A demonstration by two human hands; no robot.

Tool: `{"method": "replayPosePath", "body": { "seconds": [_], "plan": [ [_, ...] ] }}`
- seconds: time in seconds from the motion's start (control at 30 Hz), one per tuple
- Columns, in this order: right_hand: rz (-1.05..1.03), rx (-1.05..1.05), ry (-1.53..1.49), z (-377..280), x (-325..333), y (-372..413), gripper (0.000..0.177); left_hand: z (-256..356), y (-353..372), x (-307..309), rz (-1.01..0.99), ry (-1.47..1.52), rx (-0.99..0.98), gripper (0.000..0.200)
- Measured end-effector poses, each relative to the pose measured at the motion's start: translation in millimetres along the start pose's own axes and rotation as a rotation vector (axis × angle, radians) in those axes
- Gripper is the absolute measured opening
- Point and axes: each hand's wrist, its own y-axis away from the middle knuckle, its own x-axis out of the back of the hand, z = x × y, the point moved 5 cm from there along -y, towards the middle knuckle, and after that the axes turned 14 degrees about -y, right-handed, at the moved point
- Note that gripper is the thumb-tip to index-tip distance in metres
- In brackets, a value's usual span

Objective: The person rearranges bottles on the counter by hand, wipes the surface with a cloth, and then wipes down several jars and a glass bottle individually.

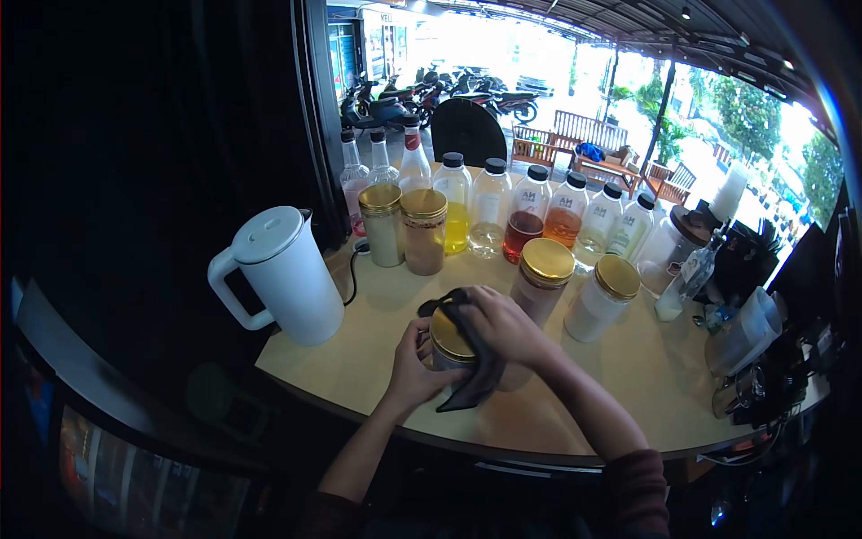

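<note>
Near the front edge of the table, my left hand (416,370) is wrapped round the side of a jar with a gold lid (447,336). My right hand (494,325) holds a dark cloth (480,377) against the right side of this jar and over part of its lid. The cloth hangs down in front of the jar, and the jar's lower part is mostly hidden by the cloth and my hands. Just behind my right hand stands another gold-lidded jar (547,260), with a similar jar (616,278) to its right.
A white kettle (285,278) stands at the left of the table (575,395). Two gold-lidded jars (425,229) and a row of bottles, one with red liquid (525,220), stand behind. At the right are a clear pitcher (745,337) and dark items.
</note>
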Motion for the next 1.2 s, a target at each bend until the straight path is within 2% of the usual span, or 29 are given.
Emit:
{"method": "replayPosePath", "body": {
  "seconds": [0.07,0.13,0.17,0.23,0.3,0.37,0.4,0.43,0.5,0.53,0.57,0.67,0.7,0.8,0.83,0.9,0.93,0.97,1.0,1.03,1.07,1.1,1.13,1.17,1.2],
  "plan": [
    [0.034,-0.022,0.097,-16.9,-7.3,16.6,0.032,0.4,2.1,-0.6,0.005,0.024,0.049,0.076],
    [0.058,0.343,0.342,-36.5,-16.8,28.1,0.037,4.6,4.0,2.7,0.024,0.009,0.024,0.078],
    [0.060,0.343,0.343,-35.5,-16.5,34.2,0.037,7.2,4.0,5.0,0.049,-0.005,-0.003,0.079],
    [-0.049,0.514,0.310,-36.0,-15.3,52.2,0.041,7.9,3.6,5.9,0.032,-0.019,-0.008,0.079],
    [-0.081,0.509,0.212,-16.3,-4.8,62.0,0.044,8.3,5.7,6.8,-0.001,-0.046,-0.012,0.080],
    [0.023,0.409,0.223,-6.4,9.2,60.7,0.043,13.2,3.5,6.3,0.021,-0.045,-0.049,0.081],
    [0.017,0.251,0.142,-3.6,12.2,52.3,0.044,9.9,2.5,5.6,-0.001,-0.077,-0.046,0.081],
    [0.014,0.248,0.136,-10.1,12.6,42.0,0.044,9.1,3.9,4.6,-0.028,-0.109,-0.038,0.081],
    [-0.040,-0.037,0.148,-10.4,5.9,18.3,0.046,10.4,5.9,5.2,-0.026,-0.136,0.001,0.081],
    [0.004,0.003,0.285,-16.6,-0.6,15.7,0.047,10.2,6.1,6.3,-0.014,-0.126,0.000,0.080],
    [0.005,0.004,0.284,-21.2,-10.1,15.0,0.047,10.0,6.5,7.6,-0.001,-0.115,0.003,0.079],
    [0.026,0.356,0.547,-45.9,-39.2,24.1,0.045,2.8,8.3,5.0,-0.009,0.051,0.042,0.076],
    [0.026,0.356,0.547,-43.4,-42.5,28.7,0.045,1.8,8.5,4.3,-0.009,0.051,0.042,0.076],
    [0.146,0.575,0.432,-40.8,-42.5,45.7,0.037,9.7,11.4,2.3,0.071,-0.379,-0.255,0.073],
    [0.144,0.583,0.432,-38.0,-41.2,44.9,0.037,-2.8,14.1,-2.7,0.114,-0.245,-0.255,0.076],
    [0.316,0.514,0.227,-30.4,-27.7,41.9,0.038,-21.4,11.9,-10.7,0.147,-0.105,-0.252,0.080],
    [0.435,0.393,-0.079,-14.2,-24.0,34.5,0.033,-20.0,16.3,-16.8,0.148,-0.107,-0.257,0.080],
    [0.441,0.401,-0.075,-10.6,-26.4,31.6,0.033,-19.4,19.6,-19.3,0.235,-0.044,-0.239,0.080],
    [0.435,0.279,-0.489,2.4,-25.9,27.8,0.034,-18.5,19.7,-19.0,0.320,0.021,-0.223,0.082],
    [0.413,0.145,-0.899,18.8,-31.6,24.3,0.037,-17.2,16.0,-20.1,0.316,0.024,-0.233,0.082],
    [0.497,0.033,-0.861,56.5,-50.6,28.9,0.038,-17.0,13.2,-15.7,0.375,0.068,-0.265,0.083],
    [0.579,-0.083,-0.822,54.7,-59.4,32.0,0.039,-12.9,12.1,-8.9,0.436,0.112,-0.291,0.086],
    [0.537,0.003,-0.602,41.2,-58.8,46.9,0.042,-9.4,10.7,6.5,0.467,-0.049,-0.290,0.082],
    [0.496,0.362,-0.547,19.9,-55.0,44.1,0.045,-5.8,8.1,5.5,0.464,-0.049,-0.291,0.082],
    [0.506,0.278,-0.581,26.7,-57.5,49.6,0.046,12.8,7.7,6.4,0.477,0.148,-0.314,0.085]
  ]
}}
